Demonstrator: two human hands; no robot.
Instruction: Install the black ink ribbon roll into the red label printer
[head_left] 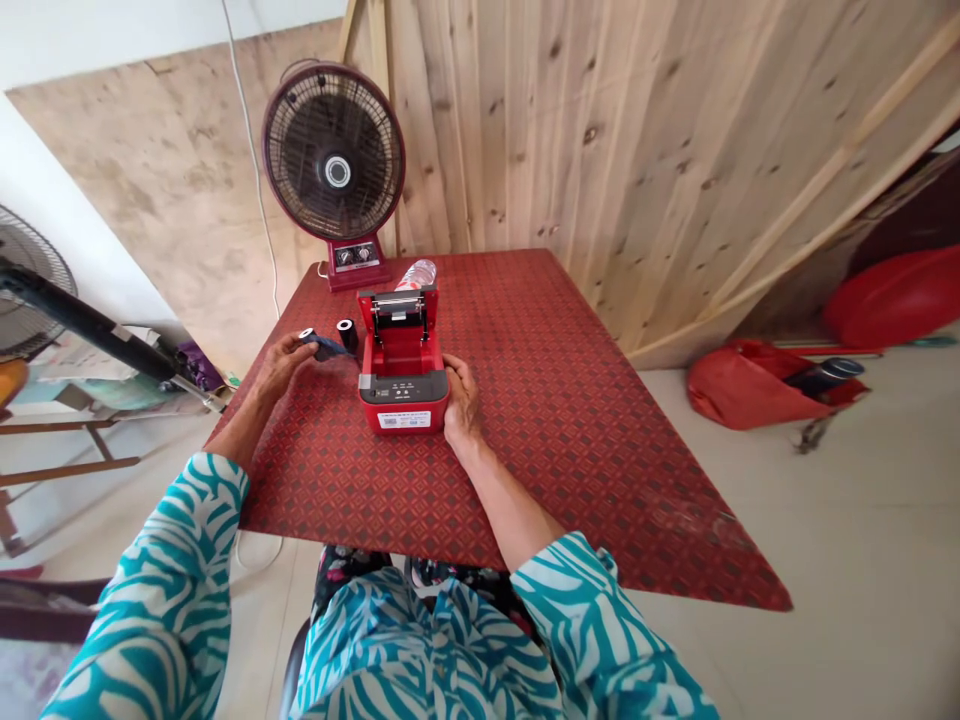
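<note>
Red table [570, 400]; dark roll [328, 346] seemingly between left fingers [297, 347], beside printer [403, 385].

Red printer [403, 375] sits upright just left of frame centre. Lid flipped up and back, inner bay open. Grey front panel with small buttons, white label on front face. Ribbon [328, 347] just left of it: two black spools, pale cores, dark bluish film between, pinched in left hand [283, 362].

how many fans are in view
2: a red fan on the far end of the table, and another fan cut off at the picture's left edge; more may be hidden.
</note>
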